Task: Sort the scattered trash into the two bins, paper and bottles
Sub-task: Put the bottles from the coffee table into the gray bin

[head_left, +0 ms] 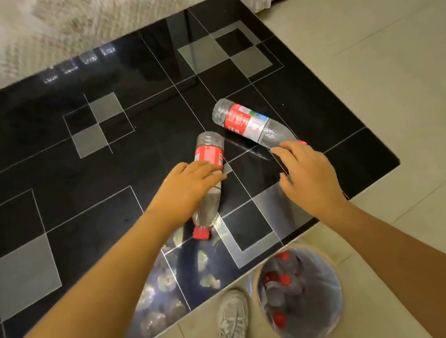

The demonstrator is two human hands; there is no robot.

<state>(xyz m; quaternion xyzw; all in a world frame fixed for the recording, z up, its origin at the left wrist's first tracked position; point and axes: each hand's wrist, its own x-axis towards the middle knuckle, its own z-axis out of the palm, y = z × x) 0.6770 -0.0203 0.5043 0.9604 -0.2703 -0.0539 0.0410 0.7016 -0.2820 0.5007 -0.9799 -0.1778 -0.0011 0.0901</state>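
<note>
Bottles (208, 179) lying flat, caps pointing nearward

My left hand (189, 182) covers the near bottle's (208, 153) middle; at twelve o'clock, the patterned cloth (78, 19) is blurred.

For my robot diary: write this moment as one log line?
left hand on near bottle | right hand reaching far bottle | bin below

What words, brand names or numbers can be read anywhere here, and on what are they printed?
No text can be read.
Left bottle, red label: white print, too blurred.
Right bottle, red and white label: print too small and blurred.
Bin, caps, table: no writing visible.
</note>
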